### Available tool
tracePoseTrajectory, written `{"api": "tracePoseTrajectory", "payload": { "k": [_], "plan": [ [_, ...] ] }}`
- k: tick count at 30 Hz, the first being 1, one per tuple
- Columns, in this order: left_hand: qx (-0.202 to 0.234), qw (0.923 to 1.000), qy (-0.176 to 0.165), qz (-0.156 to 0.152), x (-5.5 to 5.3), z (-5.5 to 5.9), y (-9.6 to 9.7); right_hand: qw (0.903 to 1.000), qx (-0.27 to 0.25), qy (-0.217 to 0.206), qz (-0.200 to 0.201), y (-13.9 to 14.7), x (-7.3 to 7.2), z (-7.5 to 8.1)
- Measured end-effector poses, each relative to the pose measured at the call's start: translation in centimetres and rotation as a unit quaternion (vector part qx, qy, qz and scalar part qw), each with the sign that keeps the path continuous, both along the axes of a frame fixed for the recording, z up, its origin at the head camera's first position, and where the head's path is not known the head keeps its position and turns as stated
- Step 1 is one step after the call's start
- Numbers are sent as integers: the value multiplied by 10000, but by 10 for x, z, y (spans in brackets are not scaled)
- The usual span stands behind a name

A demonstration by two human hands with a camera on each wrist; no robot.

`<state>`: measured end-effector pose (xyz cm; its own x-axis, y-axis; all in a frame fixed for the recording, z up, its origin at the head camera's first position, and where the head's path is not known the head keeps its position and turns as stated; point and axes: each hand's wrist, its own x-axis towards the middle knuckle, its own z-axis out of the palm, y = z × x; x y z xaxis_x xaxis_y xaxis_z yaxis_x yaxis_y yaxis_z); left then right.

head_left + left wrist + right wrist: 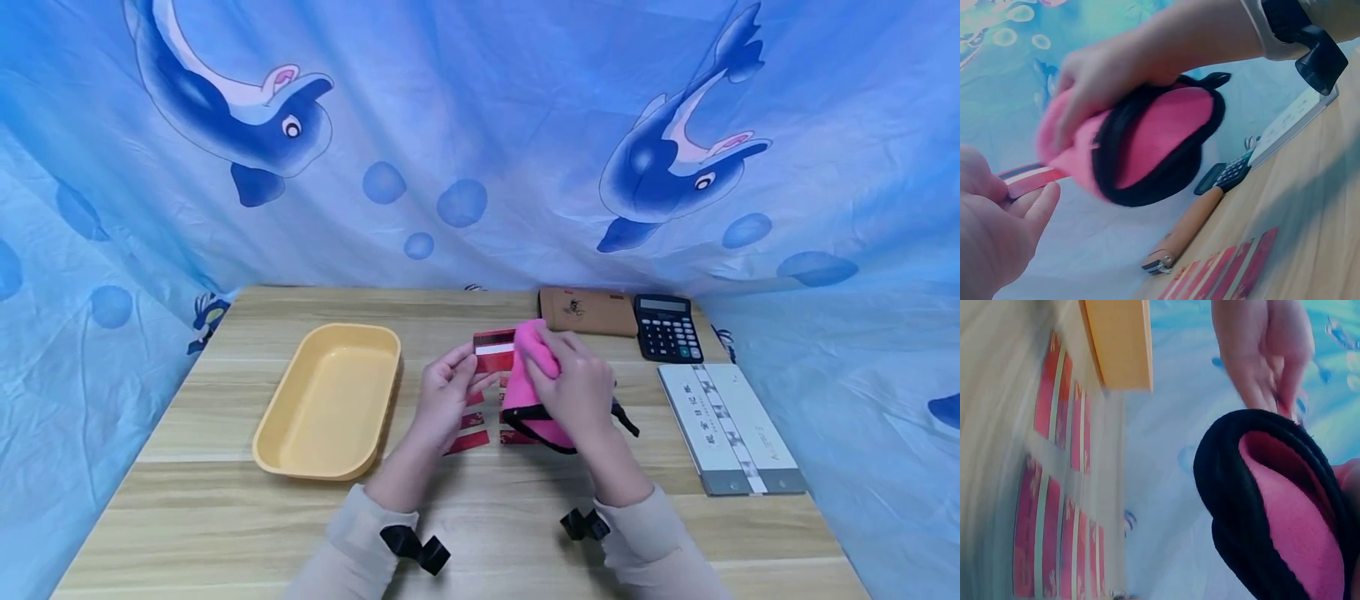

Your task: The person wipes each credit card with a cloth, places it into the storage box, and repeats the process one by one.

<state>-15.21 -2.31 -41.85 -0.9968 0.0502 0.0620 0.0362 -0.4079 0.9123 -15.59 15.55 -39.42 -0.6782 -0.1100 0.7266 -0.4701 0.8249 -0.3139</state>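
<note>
Between the thumb and fingers of my left hand (442,392) is a red card (491,364) with a black stripe and a white strip, raised above the table. My right hand (581,383) grips a bright pink cloth (517,392) with black edging, bunched up against the card's right end. In the left wrist view the cloth (1160,144) overlaps the card's far end, and its folds gape at the black edge. Below the hands, several red cards (471,440) lie on the table in two columns, partly hidden by the cloth and left hand in the head view.
A yellow plastic tray (330,408) stands on the left of the wooden table (202,500). At the back right lie a brown wallet (600,312) and a black calculator (669,329). A white and grey notebook (731,429) is at the right edge. A blue dolphin-print curtain (510,108) hangs behind.
</note>
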Motion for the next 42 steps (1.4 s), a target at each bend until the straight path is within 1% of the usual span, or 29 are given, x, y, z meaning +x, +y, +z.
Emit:
{"api": "tracePoseTrajectory", "payload": {
  "k": [1,3,5,8,10,11,16,17,18,20,25,27,32,40,42],
  "plan": [
    [-12,10000,46,41,0,0,-1,10000,-43,9,-82,2,-1,-1],
    [-121,9998,75,128,0,-1,-1,9999,-18,52,-108,3,-2,-2],
    [-284,9995,26,163,1,-2,1,9999,101,135,-4,0,-1,-3],
    [-467,9987,70,164,2,-5,5,9991,294,246,172,-8,2,-5],
    [-609,9979,138,141,2,-6,7,9987,337,283,263,-14,5,-5],
    [-605,9979,197,115,1,-7,8,9985,342,291,301,-17,6,-5],
    [-768,9963,395,52,1,-8,10,9970,110,186,743,-31,10,-1],
    [-739,9964,420,40,1,-8,9,9965,41,156,818,-33,11,0],
    [-762,9961,442,36,2,-9,9,9960,-21,129,879,-34,11,0],
    [-716,9961,509,-84,3,-9,8,9958,-125,78,902,-34,10,1],
    [-451,9966,469,-514,4,-10,4,9965,-436,-15,710,-25,6,1],
    [-417,9966,478,-531,4,-10,2,9968,-508,-49,621,-20,4,0],
    [-384,9974,476,-370,4,-9,3,9977,-476,-293,382,-7,1,-3],
    [-213,9996,211,-8,4,-10,-2,9974,-368,-614,-71,8,-7,-8],
    [-173,9998,83,79,3,-10,-3,9971,-357,-660,-135,10,-7,-9]
  ]
}}
